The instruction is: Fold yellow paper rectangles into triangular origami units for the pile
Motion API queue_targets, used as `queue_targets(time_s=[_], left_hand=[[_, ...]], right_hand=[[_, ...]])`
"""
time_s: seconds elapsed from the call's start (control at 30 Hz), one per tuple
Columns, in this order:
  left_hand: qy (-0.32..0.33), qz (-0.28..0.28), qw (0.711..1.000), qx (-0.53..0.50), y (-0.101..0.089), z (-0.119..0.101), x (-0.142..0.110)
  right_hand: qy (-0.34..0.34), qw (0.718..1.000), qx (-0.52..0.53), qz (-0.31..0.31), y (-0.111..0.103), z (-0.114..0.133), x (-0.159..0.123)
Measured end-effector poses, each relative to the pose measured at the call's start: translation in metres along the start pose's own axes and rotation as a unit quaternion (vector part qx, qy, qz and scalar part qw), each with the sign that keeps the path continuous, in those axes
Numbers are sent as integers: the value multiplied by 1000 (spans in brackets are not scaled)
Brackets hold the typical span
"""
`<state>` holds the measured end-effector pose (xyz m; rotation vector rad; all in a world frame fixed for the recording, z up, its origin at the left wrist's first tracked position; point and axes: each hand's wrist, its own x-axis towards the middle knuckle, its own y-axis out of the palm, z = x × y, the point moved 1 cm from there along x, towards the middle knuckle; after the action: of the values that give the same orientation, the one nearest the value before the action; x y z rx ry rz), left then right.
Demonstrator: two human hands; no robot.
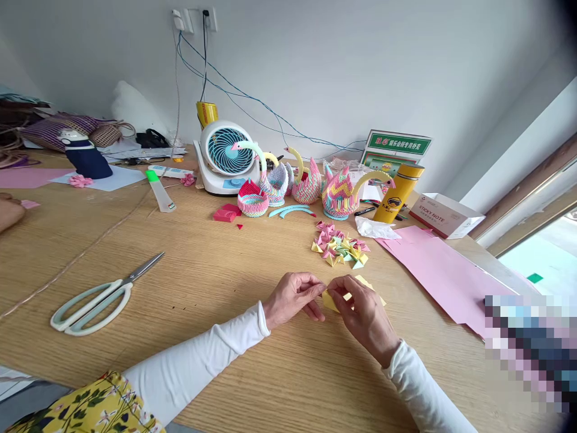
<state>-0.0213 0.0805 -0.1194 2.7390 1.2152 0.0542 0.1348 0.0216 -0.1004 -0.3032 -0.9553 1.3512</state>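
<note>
My left hand (294, 296) is closed in a pinch, its thumb and forefinger meeting at the left edge of a small piece of yellow paper (330, 302). From the other side my right hand (364, 314) grips the same paper, fingers curled over it and hiding part. More yellow paper (377, 293) shows on the table behind the right knuckles. Just beyond both hands lies a loose pile of folded paper triangles (340, 246) in pink, yellow and pale green.
White-handled scissors (97, 304) lie at left, near a glue bottle (160, 192). Behind stand paper swans (340, 195), a small fan (229, 157) and a yellow flask (398, 193). Pink sheets (444, 276) lie at right. Another person's hand (9, 211) rests at the far left.
</note>
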Motion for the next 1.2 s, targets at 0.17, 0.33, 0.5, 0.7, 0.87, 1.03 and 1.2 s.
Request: queue_targets(time_s=[0.17,0.33,0.5,0.7,0.87,1.03,1.2], left_hand=[[0,18,1000,13,-2,-1,0],[-10,17,1000,6,-3,-4,0],[-26,21,999,-25,-4,-6,0],[-28,24,999,-34,-5,-5,0],[-33,20,999,-24,-3,-5,0],[-28,16,999,-6,-1,-7,0],[-23,14,1000,13,-1,-7,0]], right_hand=[[6,1000,1,5,-1,0,0],[3,1000,-1,6,-1,0,0],[-11,1000,-2,12,-1,0,-1],[-16,1000,1,11,0,0,0],[-6,1000,-4,6,1,-2,0],[-4,1000,-3,-1,1,-4,-1],[2,1000,2,1,2,-3,-1]])
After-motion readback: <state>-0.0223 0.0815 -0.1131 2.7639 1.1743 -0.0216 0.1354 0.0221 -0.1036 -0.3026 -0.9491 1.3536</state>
